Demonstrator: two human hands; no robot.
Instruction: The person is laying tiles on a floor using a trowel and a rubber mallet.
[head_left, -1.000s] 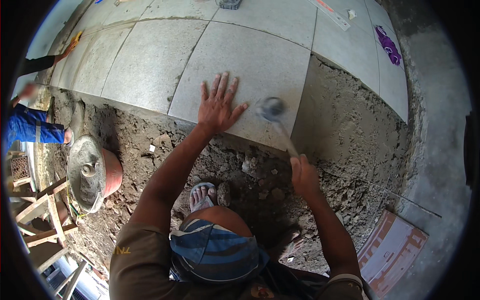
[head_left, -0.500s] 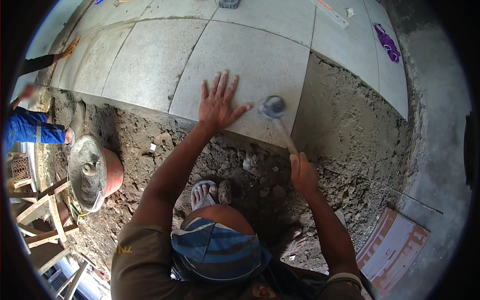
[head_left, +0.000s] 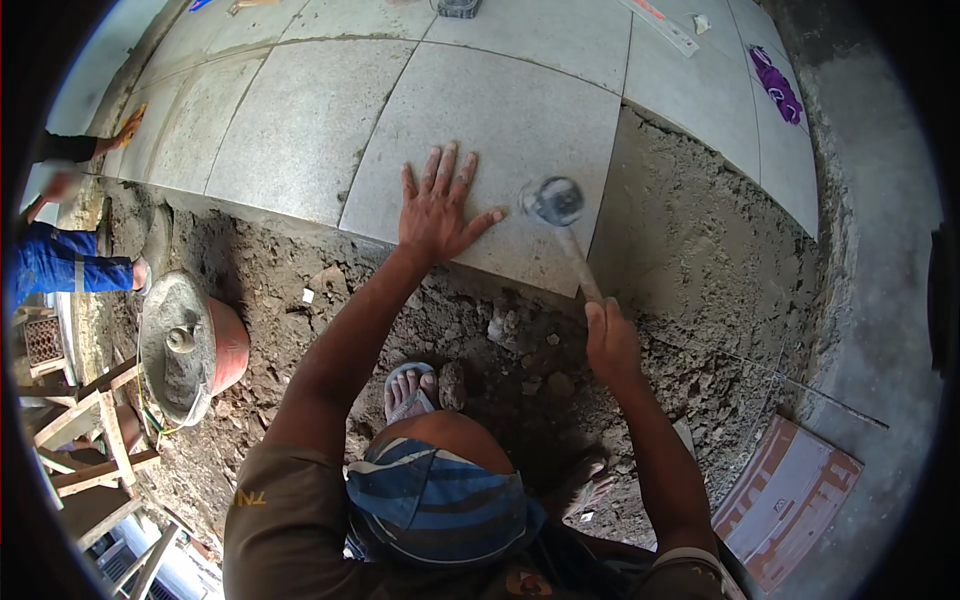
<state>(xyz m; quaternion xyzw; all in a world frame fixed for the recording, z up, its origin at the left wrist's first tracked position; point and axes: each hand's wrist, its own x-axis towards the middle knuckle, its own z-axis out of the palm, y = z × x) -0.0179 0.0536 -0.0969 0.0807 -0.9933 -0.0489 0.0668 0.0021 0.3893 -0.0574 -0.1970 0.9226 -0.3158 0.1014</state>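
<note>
My left hand point(head_left: 436, 210) lies flat with spread fingers on a large grey floor tile point(head_left: 500, 120), close to its near edge. In my right hand point(head_left: 611, 340) is the wooden handle of a mallet point(head_left: 556, 201), the fingers wrapped round it. Its dark round head is slightly blurred and stands over the tile's near right part, right of my left thumb. Whether the head touches the tile, I cannot tell. Wet mortar point(head_left: 680, 220) is spread directly right of this tile.
A red bucket point(head_left: 228, 345) of grey mix stands at left on rough soil point(head_left: 300, 260). Nearby a co-worker in blue trousers point(head_left: 75, 258) rests a hand on a yellow sponge-like thing point(head_left: 132, 122). A flat carton point(head_left: 790, 500) lies right, a purple cloth point(head_left: 775, 85) far right.
The mallet's head has shifted slightly right, and my right hand slightly right with it. My left hand stays in place. The co-worker's hand on the yellow thing has moved a little nearer.
</note>
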